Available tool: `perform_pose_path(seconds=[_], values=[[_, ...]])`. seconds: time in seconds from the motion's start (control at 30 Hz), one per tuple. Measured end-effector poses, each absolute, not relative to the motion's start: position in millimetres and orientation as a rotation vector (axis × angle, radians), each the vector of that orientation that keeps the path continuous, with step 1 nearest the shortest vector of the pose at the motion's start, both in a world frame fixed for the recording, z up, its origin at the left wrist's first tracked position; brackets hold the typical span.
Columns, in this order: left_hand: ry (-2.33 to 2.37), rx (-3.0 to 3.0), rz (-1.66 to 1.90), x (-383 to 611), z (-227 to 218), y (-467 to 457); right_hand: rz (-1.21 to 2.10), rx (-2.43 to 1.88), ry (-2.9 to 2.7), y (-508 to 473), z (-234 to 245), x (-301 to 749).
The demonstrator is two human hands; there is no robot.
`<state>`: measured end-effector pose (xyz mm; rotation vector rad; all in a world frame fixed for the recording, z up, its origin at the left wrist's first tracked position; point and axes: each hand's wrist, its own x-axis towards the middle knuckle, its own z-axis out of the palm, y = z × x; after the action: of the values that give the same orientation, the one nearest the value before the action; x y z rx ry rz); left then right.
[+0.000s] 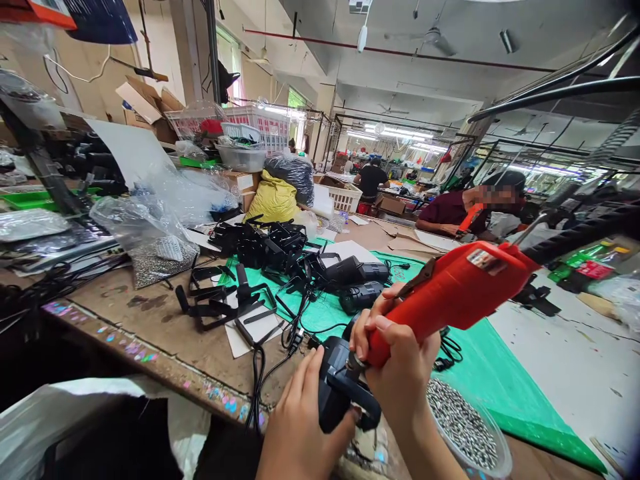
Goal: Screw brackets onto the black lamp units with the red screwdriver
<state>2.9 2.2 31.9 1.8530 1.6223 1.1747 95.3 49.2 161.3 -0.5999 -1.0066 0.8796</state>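
Note:
My right hand (395, 360) is wrapped round a red electric screwdriver (450, 293), whose tip presses down onto a black plastic device (340, 387). A black coiled cable runs from the tool's rear up to the right. My left hand (300, 420) grips the black device from below and the left, holding it near the bench's front edge. A black cord hangs from the device towards the bench edge.
A clear bowl of small screws (465, 427) stands just right of my hands on a green mat (490, 373). Black brackets (225, 300) and more black devices (360, 280) lie beyond. Plastic bags, baskets and boxes crowd the left. A person (465, 210) leans on the bench at the far right.

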Motion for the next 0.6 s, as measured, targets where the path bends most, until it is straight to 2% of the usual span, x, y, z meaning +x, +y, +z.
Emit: perform_pose_path(seconds=[0.3, 0.6], values=[[1.653, 1.839, 1.131, 5, 34, 4, 0.893, -0.628, -1.086, 51, 158, 94], [1.701, 1.854, 1.124, 12, 33, 9, 1.153, -0.65, -1.296, 66, 163, 90]])
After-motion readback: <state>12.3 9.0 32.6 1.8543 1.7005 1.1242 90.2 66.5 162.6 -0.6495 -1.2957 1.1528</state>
